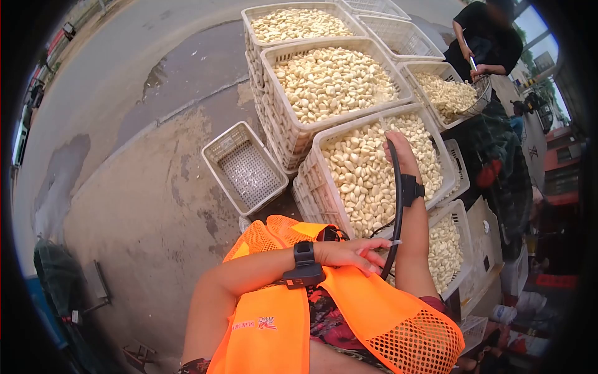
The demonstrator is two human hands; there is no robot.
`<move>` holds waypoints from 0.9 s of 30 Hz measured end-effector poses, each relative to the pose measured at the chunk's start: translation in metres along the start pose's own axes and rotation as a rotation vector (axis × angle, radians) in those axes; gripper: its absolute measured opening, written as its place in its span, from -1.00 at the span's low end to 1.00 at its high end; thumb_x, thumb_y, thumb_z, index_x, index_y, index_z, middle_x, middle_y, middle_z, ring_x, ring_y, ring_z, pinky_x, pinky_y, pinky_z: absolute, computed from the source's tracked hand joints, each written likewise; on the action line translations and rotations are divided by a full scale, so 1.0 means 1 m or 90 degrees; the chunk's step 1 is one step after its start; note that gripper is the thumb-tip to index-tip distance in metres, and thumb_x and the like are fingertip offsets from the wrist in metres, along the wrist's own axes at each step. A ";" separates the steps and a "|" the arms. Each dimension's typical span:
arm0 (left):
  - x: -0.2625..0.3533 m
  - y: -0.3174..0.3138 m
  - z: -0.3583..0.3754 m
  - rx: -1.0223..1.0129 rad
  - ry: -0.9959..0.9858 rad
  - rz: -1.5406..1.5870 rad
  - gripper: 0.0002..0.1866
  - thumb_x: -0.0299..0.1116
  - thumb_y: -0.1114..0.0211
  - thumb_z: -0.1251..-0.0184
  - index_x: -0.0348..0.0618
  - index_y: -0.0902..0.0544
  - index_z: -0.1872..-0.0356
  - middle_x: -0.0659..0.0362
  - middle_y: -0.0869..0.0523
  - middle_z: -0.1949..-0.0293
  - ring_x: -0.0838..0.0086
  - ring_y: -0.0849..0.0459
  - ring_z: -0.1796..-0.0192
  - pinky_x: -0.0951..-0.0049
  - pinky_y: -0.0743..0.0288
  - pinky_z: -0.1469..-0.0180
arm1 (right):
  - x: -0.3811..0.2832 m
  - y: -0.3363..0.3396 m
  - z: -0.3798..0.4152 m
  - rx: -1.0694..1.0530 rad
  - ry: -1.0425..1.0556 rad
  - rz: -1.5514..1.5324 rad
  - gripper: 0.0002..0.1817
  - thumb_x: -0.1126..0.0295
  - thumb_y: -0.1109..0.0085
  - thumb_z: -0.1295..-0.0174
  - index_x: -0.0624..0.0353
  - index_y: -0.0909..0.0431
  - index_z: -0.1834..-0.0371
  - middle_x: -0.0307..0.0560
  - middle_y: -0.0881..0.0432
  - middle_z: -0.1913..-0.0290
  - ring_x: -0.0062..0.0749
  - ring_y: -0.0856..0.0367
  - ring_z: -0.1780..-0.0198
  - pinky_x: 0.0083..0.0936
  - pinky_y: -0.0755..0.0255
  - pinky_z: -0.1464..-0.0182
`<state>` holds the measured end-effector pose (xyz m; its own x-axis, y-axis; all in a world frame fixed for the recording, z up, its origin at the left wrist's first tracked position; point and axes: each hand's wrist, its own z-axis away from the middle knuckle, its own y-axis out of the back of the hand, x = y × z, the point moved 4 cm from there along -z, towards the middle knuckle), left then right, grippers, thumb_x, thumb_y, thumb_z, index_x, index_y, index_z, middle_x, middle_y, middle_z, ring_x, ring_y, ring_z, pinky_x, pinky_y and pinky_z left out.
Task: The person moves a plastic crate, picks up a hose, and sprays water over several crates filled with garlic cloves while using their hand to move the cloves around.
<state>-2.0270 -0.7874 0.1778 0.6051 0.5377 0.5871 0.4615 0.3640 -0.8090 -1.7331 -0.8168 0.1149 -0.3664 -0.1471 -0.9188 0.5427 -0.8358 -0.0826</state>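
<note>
A curved black tube [398, 187] runs alongside my right forearm. My right hand [403, 153] is closed at its upper end, over a white plastic crate [324, 181] heaped with peeled garlic cloves [358, 177]. Whether the fingertips touch the cloves is hard to see. Lower down, in front of my orange vest, my left hand [350, 254] has its fingers around the tube's lower part. Part of those fingers is hidden behind the tube. Each wrist wears a dark band.
More crates of cloves [336, 81] are stacked ahead, and another crate [445, 249] stands beside my right arm. A small perforated crate [246, 168] sits on the concrete at left. At upper right a person [489, 37] holds a wire strainer [481, 96] over a crate.
</note>
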 end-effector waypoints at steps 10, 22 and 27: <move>-0.007 0.003 0.004 0.009 0.001 -0.049 -0.37 -0.34 -0.27 -0.27 -0.22 -0.11 -0.24 -0.01 -0.61 0.05 0.47 -0.61 0.02 0.51 -0.50 0.01 | 0.026 -0.111 0.010 -0.193 -0.111 0.044 -0.79 0.25 -0.07 -0.29 0.14 -0.38 0.19 -0.31 -0.44 0.58 -0.71 -0.35 0.65 -0.77 -0.19 0.68; -0.004 -0.008 0.002 -0.005 -0.030 -0.070 -0.40 -0.20 -0.33 -0.22 -0.22 -0.23 -0.14 0.03 -0.60 0.06 0.53 -0.55 0.01 0.52 -0.42 -0.01 | 0.014 -0.083 0.015 -0.136 -0.073 0.035 -0.76 0.26 -0.06 -0.30 0.17 -0.37 0.11 -0.29 -0.44 0.58 -0.69 -0.31 0.67 -0.73 -0.19 0.69; -0.006 -0.008 0.002 -0.011 -0.012 -0.076 -0.26 -0.28 -0.31 -0.24 -0.17 -0.09 -0.35 0.08 -0.60 0.02 0.52 -0.58 0.00 0.53 -0.47 0.00 | 0.023 -0.096 0.011 -0.163 -0.092 0.015 -0.76 0.27 -0.07 -0.30 0.17 -0.37 0.11 -0.29 -0.44 0.58 -0.69 -0.31 0.68 -0.73 -0.18 0.69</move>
<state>-2.0354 -0.7923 0.1809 0.5330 0.5059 0.6782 0.5404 0.4132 -0.7329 -1.8017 -0.7462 0.1061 -0.4460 -0.2540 -0.8582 0.7182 -0.6737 -0.1739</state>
